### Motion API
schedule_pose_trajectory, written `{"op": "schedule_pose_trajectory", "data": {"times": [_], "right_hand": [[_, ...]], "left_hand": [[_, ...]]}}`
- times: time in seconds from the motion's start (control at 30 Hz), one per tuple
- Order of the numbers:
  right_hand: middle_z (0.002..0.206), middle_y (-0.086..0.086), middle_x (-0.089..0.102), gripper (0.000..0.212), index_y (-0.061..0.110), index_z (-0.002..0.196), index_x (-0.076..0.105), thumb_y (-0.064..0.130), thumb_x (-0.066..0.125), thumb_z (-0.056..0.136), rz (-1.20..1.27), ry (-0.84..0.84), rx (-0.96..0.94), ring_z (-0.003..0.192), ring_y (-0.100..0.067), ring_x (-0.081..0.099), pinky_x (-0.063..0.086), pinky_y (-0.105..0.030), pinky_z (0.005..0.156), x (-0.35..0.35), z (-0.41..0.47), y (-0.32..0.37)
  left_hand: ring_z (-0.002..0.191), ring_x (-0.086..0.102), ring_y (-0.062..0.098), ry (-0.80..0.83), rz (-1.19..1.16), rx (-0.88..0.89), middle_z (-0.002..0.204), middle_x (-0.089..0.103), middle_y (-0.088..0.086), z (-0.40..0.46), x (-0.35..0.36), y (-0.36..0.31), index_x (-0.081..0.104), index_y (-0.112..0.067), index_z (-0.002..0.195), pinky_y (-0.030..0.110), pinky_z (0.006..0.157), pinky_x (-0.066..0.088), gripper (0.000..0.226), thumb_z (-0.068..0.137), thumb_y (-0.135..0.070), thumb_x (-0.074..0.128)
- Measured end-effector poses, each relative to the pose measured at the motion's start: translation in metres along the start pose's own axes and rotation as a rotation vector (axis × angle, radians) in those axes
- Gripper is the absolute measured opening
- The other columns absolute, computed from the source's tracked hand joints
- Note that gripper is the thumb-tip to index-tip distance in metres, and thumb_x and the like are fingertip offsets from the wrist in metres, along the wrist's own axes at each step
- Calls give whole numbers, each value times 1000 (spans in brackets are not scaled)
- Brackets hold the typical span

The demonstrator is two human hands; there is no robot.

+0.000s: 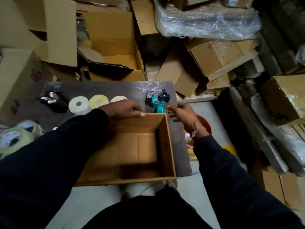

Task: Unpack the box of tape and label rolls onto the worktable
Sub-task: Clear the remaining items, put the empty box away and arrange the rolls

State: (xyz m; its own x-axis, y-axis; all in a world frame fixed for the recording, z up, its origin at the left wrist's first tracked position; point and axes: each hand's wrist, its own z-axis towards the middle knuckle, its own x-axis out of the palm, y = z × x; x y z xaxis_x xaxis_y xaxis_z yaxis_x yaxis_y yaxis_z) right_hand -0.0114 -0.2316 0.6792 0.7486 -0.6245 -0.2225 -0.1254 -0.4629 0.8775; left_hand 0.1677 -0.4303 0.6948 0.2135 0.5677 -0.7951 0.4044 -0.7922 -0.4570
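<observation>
Open corrugated box on the dark worktable, its inside bare.
Left hand grips the box's far rim; right hand hovers loosely curled, holding nothing, just past the far right corner. Beyond the rim stand three cylindrical label rolls and a teal tape dispenser; glossy tape rolls lie left.

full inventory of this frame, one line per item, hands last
open box: 1, brown, near table edge, nothing visible inside
worktable: 1, dark
label rolls: 3, cream, in a row along the table, third partly hidden
tape rolls: 2, clear, table's left end
tape dispenser: 1, teal and black, beyond box
pen holder: 1, black, left of label rolls
bucket: 1, red, floor right of table
cartons: many, brown, piled behind and right
left hand: grips box's far rim
right hand: loosely curled, holds nothing
</observation>
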Motion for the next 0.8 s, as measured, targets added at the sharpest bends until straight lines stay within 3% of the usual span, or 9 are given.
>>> {"op": "schedule_pose_trajectory", "data": {"times": [0.1, 0.2, 0.3, 0.43, 0.5, 0.6, 0.8], "right_hand": [[81, 1, 71, 33, 17, 94, 68, 44, 77, 77, -401, -103, -45, 67, -14, 63, 52, -28, 55, 19, -14, -9], [87, -4, 73, 31, 18, 102, 67, 40, 74, 82, -628, -72, -23, 71, -18, 70, 61, -35, 63, 28, -32, -20], [93, -9, 74, 33, 14, 105, 69, 39, 71, 83, -781, -127, -48, 80, -25, 71, 60, -40, 78, 29, -45, -28], [94, -10, 72, 30, 11, 101, 71, 34, 73, 83, -844, -183, -20, 84, -28, 67, 51, -32, 73, 18, -57, -35], [95, -10, 75, 29, 14, 101, 74, 34, 73, 80, -856, -205, -5, 85, -29, 68, 52, -32, 72, 7, -63, -40], [98, -9, 76, 33, 21, 106, 74, 38, 73, 77, -877, -249, 26, 90, -29, 69, 46, -29, 69, -17, -75, -51], [111, -12, 70, 43, 14, 117, 67, 33, 78, 80, -874, -404, 161, 102, -33, 67, 56, -44, 88, -78, -110, -66]], "left_hand": [[101, 62, 15, 52, 91, 8, 120, 70, -1, -12, 3, 16, 66, -26, 125, 36, 90, 49, 40, 97, -53, 58], [99, 52, 13, 83, 175, 47, 124, 66, 4, -17, 9, 25, 60, -22, 128, 31, 85, 36, 33, 101, -39, 58], [102, 48, 12, 92, 178, 75, 129, 63, 5, -18, 10, 25, 57, -23, 132, 32, 89, 37, 35, 102, -38, 56], [111, 56, 18, 135, 191, 128, 135, 61, 5, -16, 16, 14, 54, -24, 140, 38, 99, 46, 44, 101, -45, 55], [117, 57, 20, 155, 190, 159, 138, 59, 3, -15, 19, 0, 50, -22, 145, 34, 97, 44, 49, 102, -45, 55], [107, 54, 15, 156, 208, 228, 134, 60, 4, -9, 27, -27, 54, -20, 141, 31, 91, 42, 46, 102, -44, 54], [102, 56, 18, 95, 194, 296, 121, 62, 2, 14, 44, -89, 56, -23, 131, 35, 83, 43, 37, 101, -45, 54]]}}
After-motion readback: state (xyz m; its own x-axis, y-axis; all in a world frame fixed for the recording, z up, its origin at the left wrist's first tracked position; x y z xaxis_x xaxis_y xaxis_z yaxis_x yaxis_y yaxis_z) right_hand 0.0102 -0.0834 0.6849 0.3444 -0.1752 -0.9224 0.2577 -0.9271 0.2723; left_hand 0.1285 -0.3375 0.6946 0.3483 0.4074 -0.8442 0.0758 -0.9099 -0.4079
